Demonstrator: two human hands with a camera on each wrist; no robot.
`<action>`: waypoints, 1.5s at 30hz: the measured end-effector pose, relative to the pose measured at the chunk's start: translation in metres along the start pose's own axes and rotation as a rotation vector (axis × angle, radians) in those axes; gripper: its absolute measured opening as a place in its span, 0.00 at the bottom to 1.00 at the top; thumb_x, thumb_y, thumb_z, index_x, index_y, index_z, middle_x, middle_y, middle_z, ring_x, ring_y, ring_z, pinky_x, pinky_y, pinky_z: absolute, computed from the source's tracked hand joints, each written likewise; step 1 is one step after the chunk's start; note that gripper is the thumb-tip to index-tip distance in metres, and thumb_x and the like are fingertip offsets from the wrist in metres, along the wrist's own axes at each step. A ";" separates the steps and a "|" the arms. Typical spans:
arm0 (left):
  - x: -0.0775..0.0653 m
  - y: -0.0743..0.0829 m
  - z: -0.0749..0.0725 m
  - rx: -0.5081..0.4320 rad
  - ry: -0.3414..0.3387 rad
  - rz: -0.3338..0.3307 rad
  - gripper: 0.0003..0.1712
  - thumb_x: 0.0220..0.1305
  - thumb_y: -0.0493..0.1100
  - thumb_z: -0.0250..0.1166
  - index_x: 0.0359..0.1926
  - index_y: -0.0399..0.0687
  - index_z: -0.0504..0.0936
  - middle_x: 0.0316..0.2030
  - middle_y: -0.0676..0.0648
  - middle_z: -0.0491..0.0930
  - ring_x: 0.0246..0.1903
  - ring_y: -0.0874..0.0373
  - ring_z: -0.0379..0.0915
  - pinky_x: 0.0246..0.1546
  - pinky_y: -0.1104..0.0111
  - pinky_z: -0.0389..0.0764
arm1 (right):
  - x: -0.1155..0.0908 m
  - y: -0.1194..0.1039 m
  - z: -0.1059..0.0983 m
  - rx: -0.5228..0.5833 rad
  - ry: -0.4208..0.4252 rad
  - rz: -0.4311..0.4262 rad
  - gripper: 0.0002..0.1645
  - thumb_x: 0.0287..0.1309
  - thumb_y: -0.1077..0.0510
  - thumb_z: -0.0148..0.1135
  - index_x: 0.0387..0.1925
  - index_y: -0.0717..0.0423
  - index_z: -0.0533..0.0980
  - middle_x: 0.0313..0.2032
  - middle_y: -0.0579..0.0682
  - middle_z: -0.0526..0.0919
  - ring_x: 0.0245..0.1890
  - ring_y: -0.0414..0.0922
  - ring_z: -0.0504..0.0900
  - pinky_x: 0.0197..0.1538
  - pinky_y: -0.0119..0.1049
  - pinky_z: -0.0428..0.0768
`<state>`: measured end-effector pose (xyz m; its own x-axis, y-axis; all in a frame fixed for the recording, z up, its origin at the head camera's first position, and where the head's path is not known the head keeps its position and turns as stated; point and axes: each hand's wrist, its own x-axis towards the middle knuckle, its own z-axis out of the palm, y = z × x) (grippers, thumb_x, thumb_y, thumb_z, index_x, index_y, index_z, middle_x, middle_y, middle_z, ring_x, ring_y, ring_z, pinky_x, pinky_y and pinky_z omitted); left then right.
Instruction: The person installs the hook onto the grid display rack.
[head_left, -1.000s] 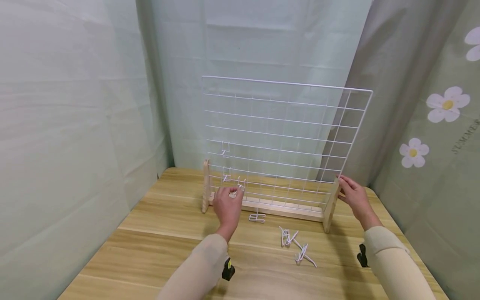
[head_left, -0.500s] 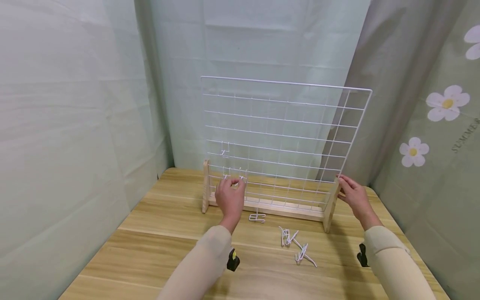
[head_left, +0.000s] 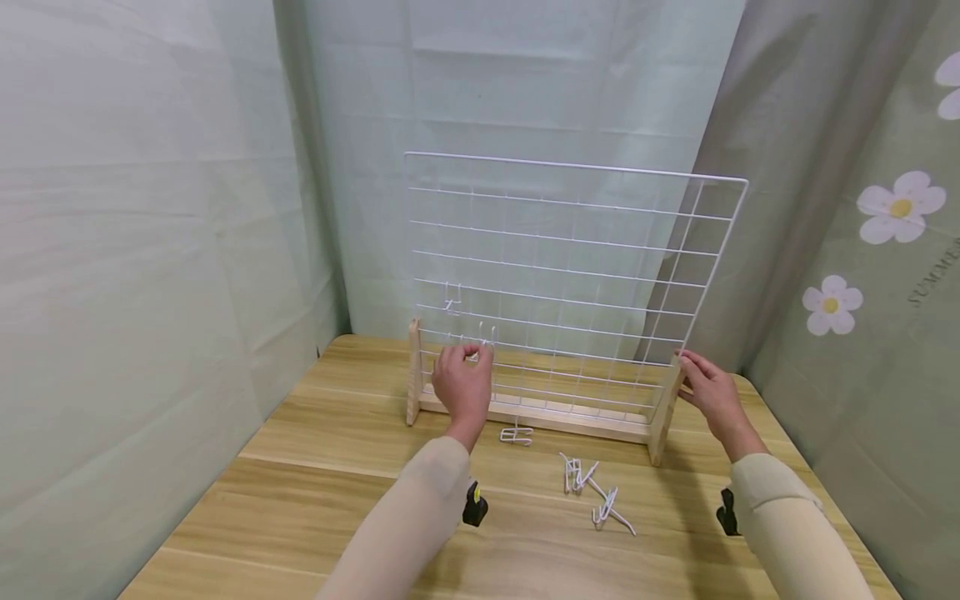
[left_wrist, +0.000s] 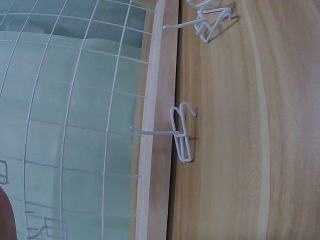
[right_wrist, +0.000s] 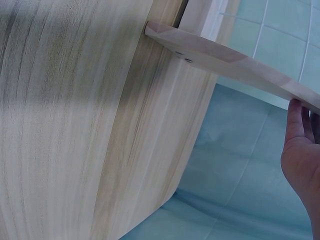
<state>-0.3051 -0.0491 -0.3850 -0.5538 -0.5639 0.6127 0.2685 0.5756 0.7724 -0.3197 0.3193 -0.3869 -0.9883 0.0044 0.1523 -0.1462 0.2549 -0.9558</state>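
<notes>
My left hand (head_left: 465,383) pinches a white wire hook (head_left: 492,336) between thumb and fingers, its two prongs up against the lower left of a white wire grid (head_left: 576,166). Another white hook (head_left: 452,305) hangs higher on the grid, near its left side. A second hung hook is mostly hidden behind the left hand. My right hand (head_left: 712,404) grips the upper end of the stand's right wooden post (head_left: 663,412); in the right wrist view its fingers (right_wrist: 295,120) lie against the post's outer face.
One loose hook (head_left: 516,435) lies just in front of the stand's wooden base bar (head_left: 570,417). Closer to me on the wood-grain table (head_left: 330,500) are more loose white hooks (head_left: 606,508). Pale curtains (head_left: 150,250) enclose the table's back and sides.
The left hand has risen along the grid with its hook, drifting slightly right, and now covers the lower hung hook. The right hand stays on the post.
</notes>
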 end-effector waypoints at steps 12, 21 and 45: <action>0.007 0.013 0.004 0.001 0.070 -0.019 0.07 0.54 0.40 0.66 0.25 0.40 0.84 0.25 0.44 0.79 0.31 0.45 0.75 0.35 0.53 0.73 | -0.001 -0.001 -0.001 0.002 -0.020 0.012 0.42 0.74 0.39 0.41 0.75 0.65 0.53 0.72 0.67 0.56 0.70 0.62 0.59 0.62 0.49 0.68; 0.016 0.022 0.009 0.002 0.078 -0.069 0.08 0.55 0.43 0.66 0.26 0.42 0.85 0.27 0.45 0.81 0.32 0.45 0.76 0.38 0.53 0.73 | -0.001 -0.002 0.000 0.017 -0.011 0.018 0.41 0.74 0.39 0.42 0.74 0.64 0.55 0.72 0.67 0.56 0.70 0.61 0.59 0.63 0.50 0.67; 0.031 0.038 0.022 -0.007 0.072 -0.136 0.10 0.61 0.46 0.66 0.29 0.43 0.85 0.33 0.46 0.82 0.38 0.47 0.77 0.45 0.53 0.72 | -0.001 -0.002 0.000 0.015 -0.011 0.029 0.43 0.73 0.37 0.43 0.74 0.63 0.55 0.72 0.66 0.57 0.70 0.62 0.60 0.61 0.44 0.70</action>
<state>-0.3296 -0.0321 -0.3403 -0.5278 -0.6773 0.5126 0.2006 0.4871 0.8500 -0.3183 0.3190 -0.3850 -0.9925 0.0011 0.1219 -0.1181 0.2407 -0.9634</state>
